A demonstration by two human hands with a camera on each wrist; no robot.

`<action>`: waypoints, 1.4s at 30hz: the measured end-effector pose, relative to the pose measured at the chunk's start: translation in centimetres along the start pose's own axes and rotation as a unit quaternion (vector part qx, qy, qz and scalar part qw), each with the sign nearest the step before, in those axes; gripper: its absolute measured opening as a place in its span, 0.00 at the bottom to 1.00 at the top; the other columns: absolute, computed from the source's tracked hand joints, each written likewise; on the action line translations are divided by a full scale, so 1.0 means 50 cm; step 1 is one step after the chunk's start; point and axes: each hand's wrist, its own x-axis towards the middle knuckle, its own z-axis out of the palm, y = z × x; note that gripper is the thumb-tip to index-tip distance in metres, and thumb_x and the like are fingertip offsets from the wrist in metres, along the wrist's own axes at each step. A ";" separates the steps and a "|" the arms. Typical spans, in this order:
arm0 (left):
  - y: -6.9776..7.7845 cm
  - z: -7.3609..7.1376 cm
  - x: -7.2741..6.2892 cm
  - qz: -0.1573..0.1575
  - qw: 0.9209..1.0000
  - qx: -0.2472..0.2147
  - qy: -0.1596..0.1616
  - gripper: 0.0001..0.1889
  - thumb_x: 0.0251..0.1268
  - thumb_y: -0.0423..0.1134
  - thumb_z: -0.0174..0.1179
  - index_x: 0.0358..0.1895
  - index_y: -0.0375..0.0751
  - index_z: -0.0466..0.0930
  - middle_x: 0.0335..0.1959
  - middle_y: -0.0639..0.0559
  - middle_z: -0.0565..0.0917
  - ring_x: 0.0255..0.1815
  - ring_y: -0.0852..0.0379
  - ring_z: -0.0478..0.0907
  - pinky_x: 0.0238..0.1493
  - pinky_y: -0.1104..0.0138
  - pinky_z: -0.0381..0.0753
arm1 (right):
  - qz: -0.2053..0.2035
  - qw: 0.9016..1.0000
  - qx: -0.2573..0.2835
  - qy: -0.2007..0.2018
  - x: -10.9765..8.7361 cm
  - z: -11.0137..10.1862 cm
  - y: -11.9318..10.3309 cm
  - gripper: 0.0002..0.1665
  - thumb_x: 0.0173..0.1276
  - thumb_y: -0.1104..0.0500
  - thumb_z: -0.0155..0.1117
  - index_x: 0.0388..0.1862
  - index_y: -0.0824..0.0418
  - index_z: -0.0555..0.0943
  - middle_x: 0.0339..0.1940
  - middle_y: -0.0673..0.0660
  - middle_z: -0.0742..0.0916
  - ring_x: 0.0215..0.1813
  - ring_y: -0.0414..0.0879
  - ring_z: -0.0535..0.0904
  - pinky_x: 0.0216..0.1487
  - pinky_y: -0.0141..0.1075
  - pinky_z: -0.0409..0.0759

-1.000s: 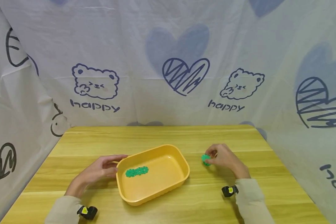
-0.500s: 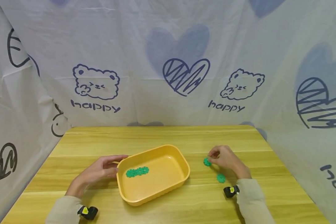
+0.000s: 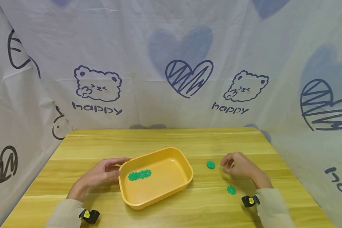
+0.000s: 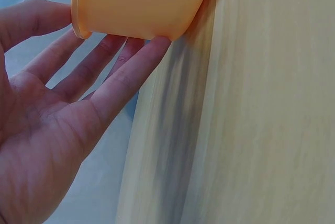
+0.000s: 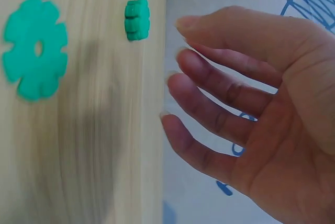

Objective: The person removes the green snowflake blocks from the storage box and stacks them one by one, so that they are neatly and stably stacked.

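Note:
My left hand (image 3: pixel 98 172) rests against the left end of a yellow plastic tray (image 3: pixel 156 190). In the left wrist view its extended fingers touch the tray's end wall and underside. My right hand (image 3: pixel 242 166) hovers on the right side with loosely bent fingers and nothing between them. Just left of its fingertips a small thick green snowflake disc piece (image 3: pixel 211 165) lies on the table; the right wrist view shows its notched, layered edge. A flat green snowflake disc (image 3: pixel 231 190) with a central hole is nearer my right wrist.
Inside the tray, towards its left, green snowflake discs (image 3: pixel 139 175) form a short row. The wooden table (image 3: pixel 159 136) ends at a white cloth backdrop (image 3: pixel 148 95) printed with hearts and bears. Each wrist wears a black strapped camera.
My right hand has let go of the thick green disc piece and drawn back to the right. The flat disc, hidden at first, has shifted right and nearer. My left hand and the tray stay put.

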 end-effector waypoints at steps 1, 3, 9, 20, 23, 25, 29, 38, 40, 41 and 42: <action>-0.001 0.000 0.000 0.000 1.000 0.000 0.000 0.30 0.76 0.31 0.55 0.77 0.27 0.61 0.71 0.20 0.68 0.62 0.57 0.83 0.59 0.64 0.88 | -0.002 1.000 -0.003 -0.008 -0.007 -0.003 -0.002 0.08 0.59 0.66 0.75 0.38 0.65 0.88 0.35 0.55 0.90 0.35 0.40 0.83 0.35 0.29 0.85; -0.002 0.000 0.000 0.001 1.000 0.001 0.000 0.30 0.76 0.30 0.55 0.77 0.27 0.61 0.71 0.20 0.68 0.62 0.57 0.83 0.59 0.64 0.88 | -0.004 1.000 -0.004 -0.025 -0.020 -0.007 -0.004 0.08 0.58 0.66 0.75 0.38 0.64 0.88 0.36 0.54 0.90 0.36 0.40 0.83 0.35 0.28 0.85; -0.004 0.001 0.001 0.002 1.000 0.006 0.002 0.29 0.76 0.31 0.55 0.77 0.27 0.62 0.71 0.21 0.69 0.62 0.57 0.83 0.59 0.64 0.88 | -0.005 0.997 0.021 -0.079 -0.058 -0.009 -0.006 0.11 0.58 0.65 0.76 0.41 0.62 0.89 0.40 0.55 0.91 0.39 0.43 0.84 0.37 0.31 0.85; -0.003 0.000 -0.001 0.004 1.000 0.015 0.005 0.29 0.76 0.32 0.55 0.77 0.28 0.63 0.72 0.22 0.69 0.62 0.59 0.83 0.59 0.66 0.88 | 0.004 0.990 0.056 -0.127 -0.095 0.012 0.008 0.18 0.52 0.65 0.79 0.44 0.61 0.88 0.39 0.52 0.89 0.34 0.36 0.78 0.32 0.29 0.80; -0.003 0.000 -0.001 0.005 1.000 0.013 0.004 0.29 0.76 0.31 0.54 0.77 0.28 0.63 0.72 0.22 0.69 0.62 0.59 0.83 0.58 0.65 0.88 | 0.023 0.988 0.065 -0.135 -0.098 0.016 0.009 0.19 0.51 0.67 0.78 0.44 0.62 0.87 0.37 0.50 0.89 0.34 0.35 0.77 0.32 0.28 0.80; -0.003 0.000 0.000 0.005 1.000 0.012 0.003 0.29 0.76 0.31 0.54 0.77 0.28 0.63 0.72 0.21 0.69 0.62 0.59 0.83 0.58 0.65 0.88 | 0.027 0.988 0.066 -0.135 -0.099 0.018 0.009 0.18 0.51 0.68 0.76 0.43 0.62 0.87 0.36 0.50 0.88 0.34 0.35 0.77 0.33 0.28 0.81; -0.003 0.000 0.000 0.006 1.000 0.009 0.002 0.29 0.77 0.31 0.54 0.77 0.28 0.62 0.71 0.21 0.69 0.61 0.59 0.83 0.58 0.64 0.89 | 0.029 0.988 0.065 -0.134 -0.099 0.021 0.009 0.16 0.52 0.69 0.76 0.42 0.61 0.87 0.33 0.49 0.87 0.34 0.34 0.77 0.32 0.28 0.81; -0.002 0.001 -0.001 0.010 1.000 0.007 0.001 0.29 0.77 0.31 0.54 0.77 0.27 0.61 0.73 0.21 0.68 0.62 0.59 0.83 0.59 0.62 0.89 | 0.010 0.989 0.068 -0.129 -0.096 0.029 0.002 0.14 0.55 0.63 0.80 0.40 0.57 0.87 0.34 0.48 0.88 0.32 0.33 0.77 0.31 0.28 0.81; -0.001 0.002 -0.001 0.009 1.000 0.007 0.001 0.29 0.77 0.31 0.54 0.77 0.27 0.61 0.73 0.21 0.68 0.62 0.59 0.83 0.59 0.62 0.89 | 0.004 0.990 0.068 -0.125 -0.095 0.032 0.002 0.13 0.54 0.65 0.78 0.39 0.57 0.87 0.34 0.48 0.88 0.32 0.33 0.77 0.31 0.28 0.81; -0.001 0.002 -0.001 0.009 1.000 0.008 0.001 0.29 0.76 0.31 0.54 0.77 0.27 0.61 0.73 0.21 0.68 0.62 0.59 0.83 0.59 0.63 0.89 | 0.001 0.990 0.068 -0.123 -0.094 0.033 0.002 0.13 0.54 0.65 0.78 0.39 0.57 0.87 0.34 0.48 0.88 0.33 0.32 0.77 0.32 0.28 0.82; -0.001 0.002 -0.001 0.009 1.000 0.008 0.001 0.29 0.76 0.31 0.54 0.77 0.27 0.61 0.73 0.21 0.68 0.62 0.59 0.83 0.59 0.63 0.89 | 0.001 0.990 0.069 -0.120 -0.094 0.034 0.001 0.14 0.54 0.66 0.77 0.39 0.57 0.87 0.34 0.48 0.88 0.33 0.32 0.78 0.32 0.28 0.82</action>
